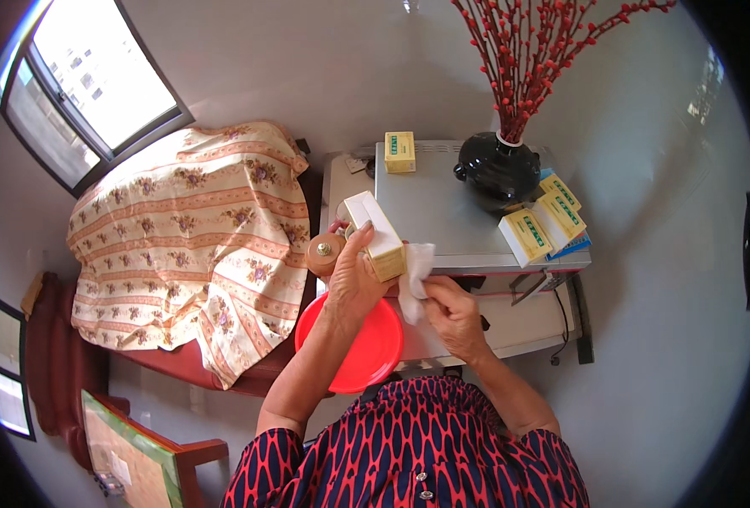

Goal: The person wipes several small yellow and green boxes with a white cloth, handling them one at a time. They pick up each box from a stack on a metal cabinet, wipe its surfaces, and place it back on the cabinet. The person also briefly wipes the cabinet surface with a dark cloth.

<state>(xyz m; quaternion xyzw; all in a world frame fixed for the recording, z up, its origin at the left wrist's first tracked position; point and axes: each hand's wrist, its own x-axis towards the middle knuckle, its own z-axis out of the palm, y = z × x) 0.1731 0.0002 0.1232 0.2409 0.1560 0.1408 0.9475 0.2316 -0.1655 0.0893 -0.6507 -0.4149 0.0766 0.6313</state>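
My left hand (356, 275) is wrapped round a yellow and white carton (375, 224), held tilted above the table's front edge. Close by on the right, my right hand (455, 315) pinches a crumpled white tissue (417, 279), whose upper end is at the carton's lower right side. Whether the tissue presses on the carton or just hangs beside it, I cannot tell. Below my left wrist sits a round red plastic basin (366, 347), partly covered by my forearm. A brown lidded pot (324, 252) stands just left of the carton.
On the grey table (426, 216) stand a black vase (498, 173) with red-budded branches, a yellow box (399, 152), and several yellow boxes (544, 224) stacked at the right. A flower-patterned cloth (197, 237) drapes a reddish sofa at left. A cable (564, 322) hangs below the table.
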